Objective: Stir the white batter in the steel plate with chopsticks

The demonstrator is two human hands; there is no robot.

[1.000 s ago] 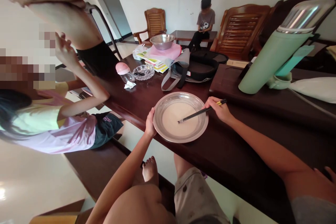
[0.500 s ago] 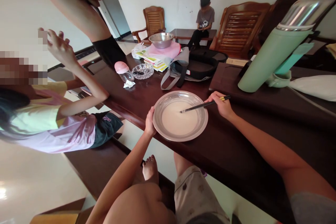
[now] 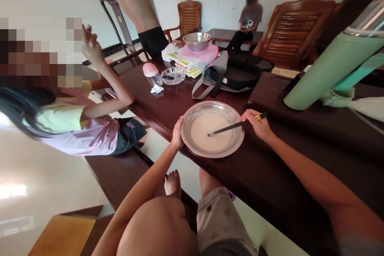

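A wide metal basin (image 3: 237,146) sits at the edge of the dark wooden table, with a pale, creamy liquid (image 3: 210,140) in it. My left hand (image 3: 178,133) grips the basin's left rim, its fingers partly hidden behind the side. In my right hand (image 3: 258,124) is a pair of dark chopsticks (image 3: 226,128) with yellow bands near the top. Their tips dip into the liquid near the middle of the basin, and my right fingers are close to the right rim.
Beyond the basin lie a grey-strapped black bag (image 3: 237,74), a glass ashtray (image 3: 173,76), a pink-capped bottle (image 3: 152,74) and a metal bowl (image 3: 197,42) on books. A green thermos (image 3: 322,68) stands at right. One person (image 3: 90,120) sits at left; others are farther back.
The view has shifted, so the things on the table appear farther right. The chopsticks' tips have moved within the liquid while my left hand stays on the rim. The standing person's arms have shifted.
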